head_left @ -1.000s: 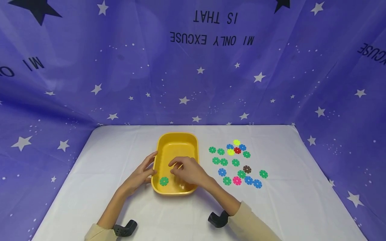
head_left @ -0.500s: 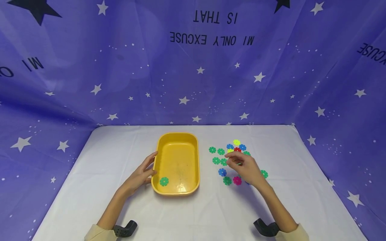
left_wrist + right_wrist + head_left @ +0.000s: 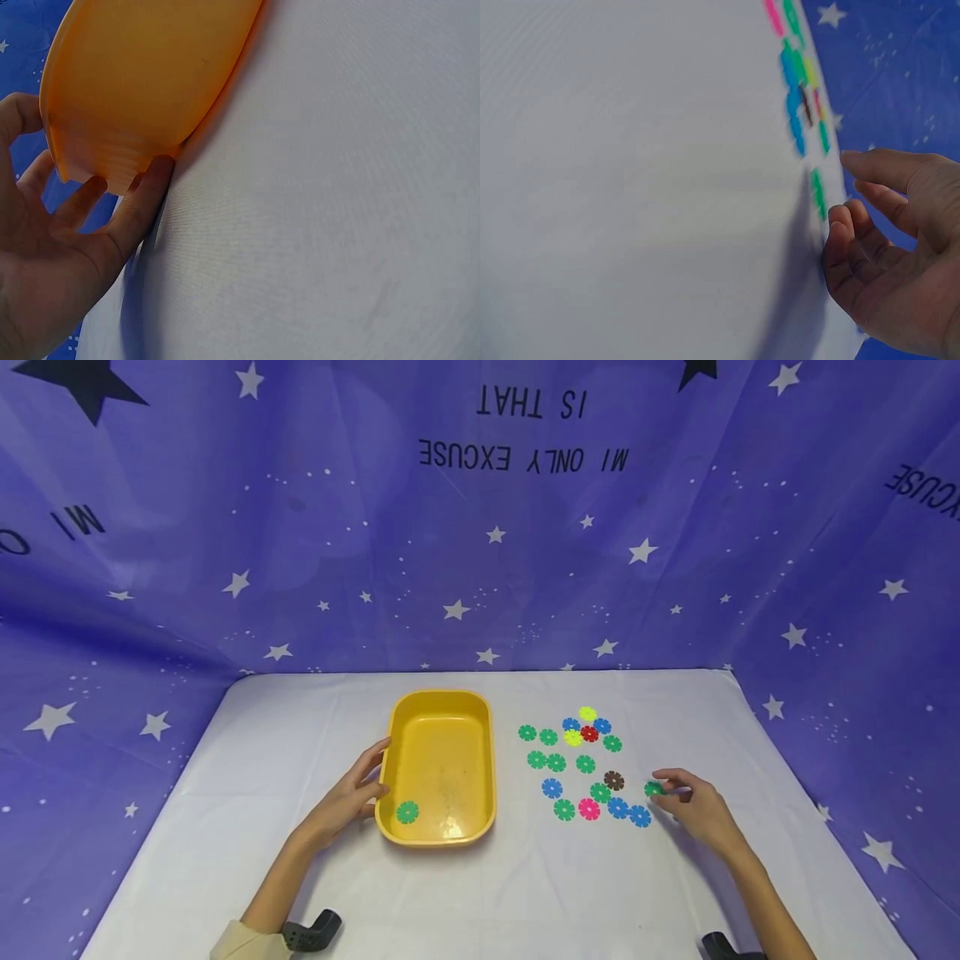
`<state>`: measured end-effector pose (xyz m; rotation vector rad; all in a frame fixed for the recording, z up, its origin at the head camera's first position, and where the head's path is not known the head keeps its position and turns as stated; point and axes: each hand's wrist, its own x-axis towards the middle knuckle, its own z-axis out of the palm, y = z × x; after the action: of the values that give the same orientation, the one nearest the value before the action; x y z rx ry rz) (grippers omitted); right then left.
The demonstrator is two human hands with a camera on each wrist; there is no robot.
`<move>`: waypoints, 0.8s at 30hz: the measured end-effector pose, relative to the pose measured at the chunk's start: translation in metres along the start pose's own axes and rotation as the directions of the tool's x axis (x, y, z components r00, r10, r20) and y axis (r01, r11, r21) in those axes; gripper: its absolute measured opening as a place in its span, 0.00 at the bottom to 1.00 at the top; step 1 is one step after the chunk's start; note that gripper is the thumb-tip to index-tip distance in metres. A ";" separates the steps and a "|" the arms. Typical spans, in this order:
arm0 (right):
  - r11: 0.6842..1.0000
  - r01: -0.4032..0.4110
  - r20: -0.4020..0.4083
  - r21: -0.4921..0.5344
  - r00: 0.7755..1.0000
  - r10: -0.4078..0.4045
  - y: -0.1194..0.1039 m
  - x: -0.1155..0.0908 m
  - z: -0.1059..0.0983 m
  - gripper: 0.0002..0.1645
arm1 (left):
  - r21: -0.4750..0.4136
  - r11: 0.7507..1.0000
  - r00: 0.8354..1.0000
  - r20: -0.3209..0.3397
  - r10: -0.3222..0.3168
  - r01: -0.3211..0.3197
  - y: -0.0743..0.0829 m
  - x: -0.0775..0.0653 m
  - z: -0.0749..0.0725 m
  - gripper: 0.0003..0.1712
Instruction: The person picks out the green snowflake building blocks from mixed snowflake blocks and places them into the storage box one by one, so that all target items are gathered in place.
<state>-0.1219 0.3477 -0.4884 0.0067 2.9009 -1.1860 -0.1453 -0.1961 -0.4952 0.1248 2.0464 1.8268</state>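
Note:
My left hand (image 3: 339, 802) rests against the left side of a yellow plastic tray (image 3: 491, 777), fingertips touching its outer wall (image 3: 112, 161). Inside the tray, near its front left corner, lies one green notched disc (image 3: 407, 812). My right hand (image 3: 701, 814) is over the table at the right, thumb and fingers spread apart around the outermost green disc (image 3: 653, 788). In the right wrist view that green disc (image 3: 817, 193) still lies on the cloth, and a gap shows between the thumb and the fingers (image 3: 870, 247).
Several more notched discs lie flat between tray and right hand: green (image 3: 585, 764), blue (image 3: 552, 788), yellow (image 3: 587, 714), red (image 3: 589, 734), pink (image 3: 588, 809) and brown (image 3: 613, 780). White cloth (image 3: 450, 902) covers the table; a purple starry curtain (image 3: 480, 568) stands behind and at the sides.
My right hand has moved from over the tray, across the disc group, to the outermost green disc at the right. The left hand stays at the tray.

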 end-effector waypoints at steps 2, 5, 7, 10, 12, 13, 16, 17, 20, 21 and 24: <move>1.000 -0.003 0.005 -0.028 1.000 0.003 0.008 -0.002 0.000 0.25 | 0.001 1.000 1.000 0.002 0.000 0.000 0.000 0.000 0.000 0.45; 0.999 -0.008 0.000 -0.053 1.000 0.008 0.015 -0.002 0.002 0.27 | 0.002 1.000 1.000 0.006 0.005 -0.005 0.001 0.000 0.000 0.45; 0.998 -0.014 0.001 -0.054 1.000 0.014 0.017 0.000 0.003 0.27 | -0.001 1.000 1.000 0.007 0.008 -0.008 0.002 0.000 0.000 0.44; 0.998 -0.017 0.005 -0.062 1.000 0.017 0.018 0.003 0.004 0.26 | -0.006 1.000 1.000 0.010 0.012 -0.012 0.003 -0.001 0.000 0.44; 0.997 -0.014 0.007 -0.070 1.000 0.015 0.017 0.005 0.004 0.24 | -0.007 1.000 1.000 0.008 0.009 -0.009 0.003 -0.002 0.000 0.45; 0.997 -0.014 0.006 -0.077 1.000 0.015 0.017 0.006 0.005 0.23 | -0.007 1.000 1.000 0.007 0.007 -0.007 0.003 -0.002 -0.001 0.45; 0.996 -0.011 0.013 -0.092 1.000 0.013 0.016 0.009 0.005 0.21 | -0.006 1.000 1.000 0.000 0.005 -0.005 0.002 -0.003 -0.001 0.45; 0.995 -0.012 0.021 -0.095 1.000 0.014 0.015 0.010 0.004 0.21 | -0.005 1.000 1.000 0.002 0.007 -0.007 0.002 -0.003 -0.001 0.45; 0.996 -0.024 0.055 -0.087 0.998 0.029 0.014 0.012 0.003 0.20 | -0.005 1.000 1.000 0.004 0.010 -0.010 0.001 -0.003 -0.001 0.44; 0.996 -0.032 0.069 -0.081 0.997 0.038 0.013 0.012 0.002 0.20 | -0.004 1.000 1.000 0.006 0.011 -0.011 0.001 -0.003 -0.001 0.44; 0.997 -0.045 0.103 -0.057 0.993 0.051 0.013 0.013 0.000 0.19 | 0.000 1.000 1.000 0.007 0.009 -0.009 0.001 -0.002 0.000 0.44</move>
<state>-0.1349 0.3570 -0.4971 0.0139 2.8238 -1.0664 -0.1435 -0.1969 -0.4942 0.1400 2.0446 1.8289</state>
